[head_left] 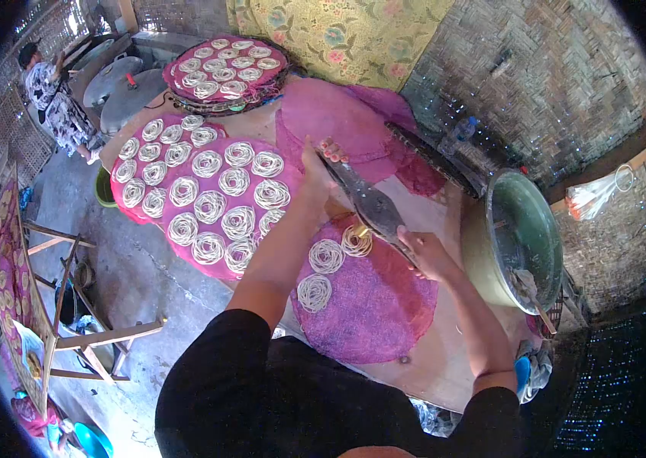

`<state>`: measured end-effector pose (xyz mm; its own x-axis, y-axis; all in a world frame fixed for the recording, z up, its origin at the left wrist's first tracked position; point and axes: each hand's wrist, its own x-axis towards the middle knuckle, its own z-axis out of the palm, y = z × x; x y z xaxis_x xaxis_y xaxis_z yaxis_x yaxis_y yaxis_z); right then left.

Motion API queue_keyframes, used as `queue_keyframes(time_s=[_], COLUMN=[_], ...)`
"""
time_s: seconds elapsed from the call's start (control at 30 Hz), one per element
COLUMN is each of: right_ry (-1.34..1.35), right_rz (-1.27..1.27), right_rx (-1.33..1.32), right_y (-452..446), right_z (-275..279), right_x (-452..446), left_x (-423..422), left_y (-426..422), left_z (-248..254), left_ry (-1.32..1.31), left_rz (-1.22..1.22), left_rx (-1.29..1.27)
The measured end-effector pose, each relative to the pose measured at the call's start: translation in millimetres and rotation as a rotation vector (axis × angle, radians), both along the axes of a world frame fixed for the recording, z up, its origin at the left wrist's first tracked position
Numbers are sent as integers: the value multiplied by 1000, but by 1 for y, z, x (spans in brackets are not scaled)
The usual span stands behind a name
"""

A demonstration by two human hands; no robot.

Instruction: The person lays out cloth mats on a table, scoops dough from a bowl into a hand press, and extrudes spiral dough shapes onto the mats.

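Observation:
My left hand (317,158) is closed round the far end of a dark wooden press (373,204), and my right hand (424,254) grips its near end. The press is tilted above a round pink cloth (369,313). A yellowish nozzle under the press's middle is over a coil of pale strands (356,240) on the cloth. Two more coils lie there, a nearer one (314,293) and one beside it (327,256). To the left, another pink cloth (212,206) bears several similar coils.
A round tray (281,76) of coils stands at the back. At right is a large green tub (476,252). A person (56,99) stands at the upper left near large pans (132,95). A wooden frame (109,336) stands at lower left.

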<state>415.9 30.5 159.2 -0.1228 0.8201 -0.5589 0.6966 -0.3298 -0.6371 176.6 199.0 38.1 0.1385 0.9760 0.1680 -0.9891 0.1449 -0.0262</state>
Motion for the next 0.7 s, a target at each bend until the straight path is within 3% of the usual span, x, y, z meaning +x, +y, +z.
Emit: queue_keyframes(time_s=[0.13,0.2,0.23,0.3,0.5,0.7], right_ry=[66,374,372,189,-98,-70], right_rz=[14,-26,-27,-92,-106,-97], right_rx=[98,-54,-56,-127,-151,-23], right_y=[3,6,6,5,10,9], right_z=[-12,-2,8,26,33,29], right_x=[2,17,23,35,57,51], left_x=[-8,-2,6,27,83,73], left_y=[1,-2,-4,-1,3,17], left_z=[37,60,70,66,18,38], left_ry=[40,53,73,91,-7,-4], left_rz=[-45,-52,-51,-53,-54,-73], left_rx=[111,94,109,122,-152,-97])
